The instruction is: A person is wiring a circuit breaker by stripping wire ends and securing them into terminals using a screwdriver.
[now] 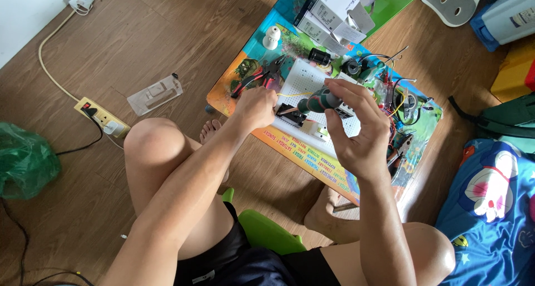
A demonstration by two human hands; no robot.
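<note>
My left hand (255, 108) rests at the left edge of a white breadboard (312, 80) and pinches a thin yellow wire (292, 94) that runs over the board. My right hand (356, 127) hovers above the board's right side, fingers closed on a dark green cylindrical tool handle (319, 102) that points left. A small black module (291, 114) sits on the board between my two hands. The breadboard lies on a low colourful table (304, 155).
Red-handled pliers (257, 77) lie left of the breadboard. White boxes (334, 10), a white bulb (272, 36) and tangled wires (398, 96) crowd the table's far side. A yellow power strip (103, 118) and clear plastic packaging (155, 94) lie on the wooden floor at left. I sit on a green stool (267, 233).
</note>
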